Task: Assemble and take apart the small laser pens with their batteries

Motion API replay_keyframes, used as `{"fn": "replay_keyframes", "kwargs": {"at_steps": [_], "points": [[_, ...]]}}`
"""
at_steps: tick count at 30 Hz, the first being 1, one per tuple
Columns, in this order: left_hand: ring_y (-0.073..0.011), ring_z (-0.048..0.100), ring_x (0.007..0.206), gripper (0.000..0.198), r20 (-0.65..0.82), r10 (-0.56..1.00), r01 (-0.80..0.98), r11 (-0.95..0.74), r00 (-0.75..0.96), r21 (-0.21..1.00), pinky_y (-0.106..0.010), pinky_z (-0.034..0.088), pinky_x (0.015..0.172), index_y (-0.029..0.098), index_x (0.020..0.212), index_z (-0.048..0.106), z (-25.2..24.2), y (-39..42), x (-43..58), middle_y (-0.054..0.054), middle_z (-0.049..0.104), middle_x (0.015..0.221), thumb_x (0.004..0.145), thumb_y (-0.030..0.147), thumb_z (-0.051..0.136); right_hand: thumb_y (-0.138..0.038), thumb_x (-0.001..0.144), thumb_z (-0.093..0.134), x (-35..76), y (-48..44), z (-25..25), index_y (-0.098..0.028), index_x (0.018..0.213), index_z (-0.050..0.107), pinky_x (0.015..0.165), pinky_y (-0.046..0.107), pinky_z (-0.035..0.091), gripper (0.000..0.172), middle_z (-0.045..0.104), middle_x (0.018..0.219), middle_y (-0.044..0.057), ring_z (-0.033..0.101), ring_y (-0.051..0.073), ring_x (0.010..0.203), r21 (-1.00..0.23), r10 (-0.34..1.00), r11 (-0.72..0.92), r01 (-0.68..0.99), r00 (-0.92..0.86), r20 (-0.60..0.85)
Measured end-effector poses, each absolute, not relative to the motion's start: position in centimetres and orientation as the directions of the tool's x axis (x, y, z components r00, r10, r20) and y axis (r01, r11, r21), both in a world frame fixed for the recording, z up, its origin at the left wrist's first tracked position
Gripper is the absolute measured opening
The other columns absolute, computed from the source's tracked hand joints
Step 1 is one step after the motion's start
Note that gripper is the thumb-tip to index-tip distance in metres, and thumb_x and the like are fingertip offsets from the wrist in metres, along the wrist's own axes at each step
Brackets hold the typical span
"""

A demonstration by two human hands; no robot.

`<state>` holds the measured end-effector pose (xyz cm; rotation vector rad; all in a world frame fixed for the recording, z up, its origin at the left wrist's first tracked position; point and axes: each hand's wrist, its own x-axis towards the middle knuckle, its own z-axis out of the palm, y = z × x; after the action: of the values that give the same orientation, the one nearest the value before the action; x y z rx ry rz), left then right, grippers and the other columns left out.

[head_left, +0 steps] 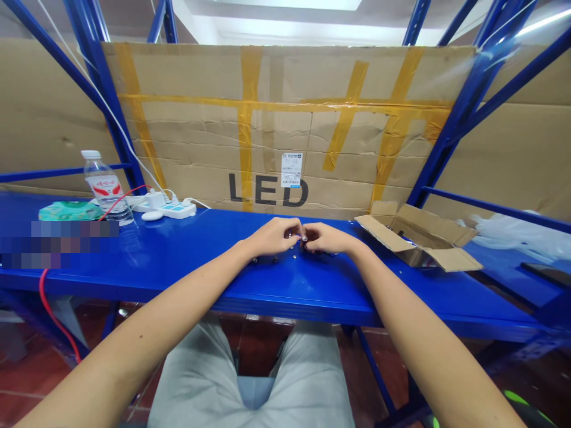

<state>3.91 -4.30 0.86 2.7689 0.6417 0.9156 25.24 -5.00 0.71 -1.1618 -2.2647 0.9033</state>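
blue tabletop [178, 261] — hands [274, 235] sit close, fingers [313, 232] curled

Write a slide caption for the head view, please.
Left hand and right hand close together by tiny pieces on a blue table, open cardboard box at right.

Across the back of the blue bench [187, 252], a wide upright cardboard panel [191, 142], crisscrossed with yellow tape [245, 137], printed LED in dark letters [259, 190] and bearing a white label [292, 170]. On either side, blue metal posts [460, 119]. On the left, a clear bottle [107, 187] with a white cap [90, 154], just beside a teal packet [69, 210]. Right of that bottle, a white power strip [178, 209] and a white oval piece [152, 216]. Below the bench edge, red cable [57, 318]. To the right, an open carton [386, 233] near translucent plastic [521, 235] and a flat dark object [546, 274]. Underneath, red floor tiles [27, 380].
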Motion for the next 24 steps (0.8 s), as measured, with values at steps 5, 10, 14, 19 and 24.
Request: {"fn": "replay_keyframes", "kwargs": {"at_steps": [5,10,14,19,24], "points": [[-0.0164,0.061,0.073,0.016,0.334,0.464,0.451,-0.884,0.82,0.122,-0.026,0.042,0.068,0.019,0.084,0.071,0.97,-4.28,3.48,-0.003,0.071,0.082,0.075,0.017,0.057,-0.014,0.063,0.055,25.5,-4.76,0.65,-0.02,0.077,0.049,0.049,0.023,0.038,0.017,0.057,0.064,-0.003,0.052,0.012,0.057,-0.694,0.833,0.439,0.571,-0.549,0.075],[-0.0185,0.065,0.082,0.021,0.201,0.477,0.465,-0.879,0.855,0.109,-0.027,0.044,0.074,0.023,0.09,0.075,0.77,-4.45,3.65,-0.002,0.074,0.09,0.079,0.022,0.058,-0.013,0.063,0.056,25.57,-4.48,0.45,-0.02,0.078,0.05,0.049,0.023,0.038,0.017,0.057,0.064,-0.003,0.052,0.012,0.057,-0.686,0.833,0.439,0.58,-0.548,0.07],[-0.0181,0.066,0.084,0.019,0.163,0.49,0.471,-0.871,0.856,0.143,-0.027,0.044,0.076,0.023,0.09,0.076,0.87,-4.68,3.85,-0.002,0.075,0.091,0.081,0.023,0.059,-0.013,0.062,0.056,25.5,-4.4,0.4,-0.02,0.079,0.051,0.05,0.022,0.037,0.019,0.056,0.065,-0.004,0.049,0.011,0.057,-0.69,0.823,0.448,0.568,-0.564,0.07],[-0.0186,0.065,0.083,0.021,0.144,0.51,0.483,-0.855,0.848,0.188,-0.027,0.044,0.073,0.021,0.095,0.075,0.9,-4.92,4.06,-0.003,0.074,0.093,0.08,0.028,0.062,-0.014,0.061,0.057,25.45,-4.47,0.46,-0.019,0.079,0.053,0.052,0.022,0.035,0.019,0.054,0.068,-0.004,0.045,0.01,0.06,-0.652,0.811,0.49,0.578,-0.577,0.098],[-0.016,0.063,0.079,0.014,0.14,0.492,0.447,-0.855,0.859,0.263,-0.026,0.042,0.069,0.019,0.086,0.073,0.97,-5.18,4.31,-0.003,0.072,0.086,0.08,0.021,0.061,-0.014,0.061,0.057,25.38,-4.59,0.56,-0.018,0.078,0.054,0.054,0.022,0.035,0.018,0.053,0.07,-0.004,0.045,0.01,0.061,-0.657,0.802,0.502,0.562,-0.587,0.11]]}}
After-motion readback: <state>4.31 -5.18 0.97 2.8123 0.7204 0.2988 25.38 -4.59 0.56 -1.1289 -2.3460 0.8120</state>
